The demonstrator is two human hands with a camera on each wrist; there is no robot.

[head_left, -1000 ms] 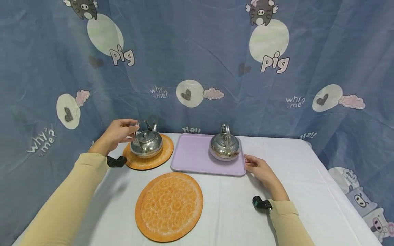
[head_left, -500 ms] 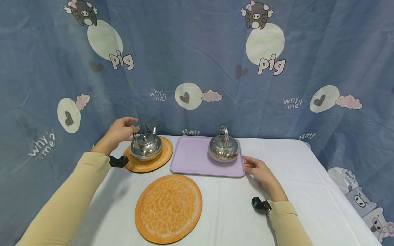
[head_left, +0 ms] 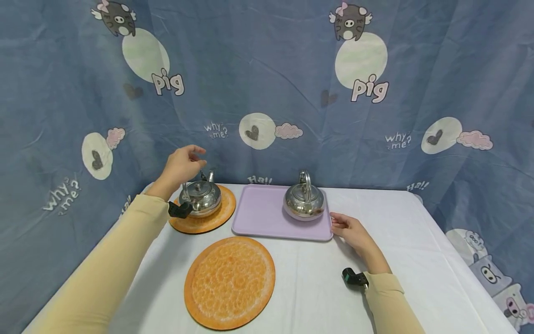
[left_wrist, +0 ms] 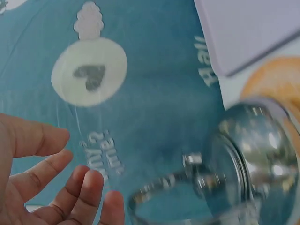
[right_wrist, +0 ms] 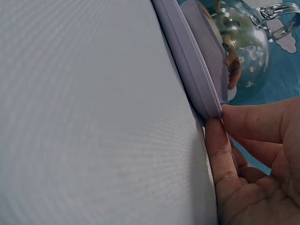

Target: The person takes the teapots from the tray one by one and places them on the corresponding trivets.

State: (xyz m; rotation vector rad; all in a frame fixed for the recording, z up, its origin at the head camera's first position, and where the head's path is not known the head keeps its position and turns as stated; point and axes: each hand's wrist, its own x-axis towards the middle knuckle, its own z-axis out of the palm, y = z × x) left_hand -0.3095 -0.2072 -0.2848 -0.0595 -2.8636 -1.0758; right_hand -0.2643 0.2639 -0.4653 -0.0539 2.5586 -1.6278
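My left hand [head_left: 181, 167] is raised above and just behind a steel kettle [head_left: 205, 197], its fingers loosely bent around nothing. In the left wrist view the fingers [left_wrist: 91, 185] stand apart from the kettle [left_wrist: 258, 154] and its upright handle. That kettle rests on an orange round mat [head_left: 227, 211]. A second steel kettle [head_left: 301, 206] sits on the right part of a lilac tray [head_left: 258, 213]. At the tray's front right corner, the thumb and a finger of my right hand [head_left: 354, 236] pinch the rim [right_wrist: 199, 79].
Another round orange mat [head_left: 229, 283] lies on the white tablecloth [head_left: 308, 287], in front of the tray and the first mat. A blue patterned curtain [head_left: 267, 83] hangs behind the table's back edge.
Leaving the left kettle's handle, my left hand has risen and shifted right. My right hand, the tray and both kettles have stayed in place.
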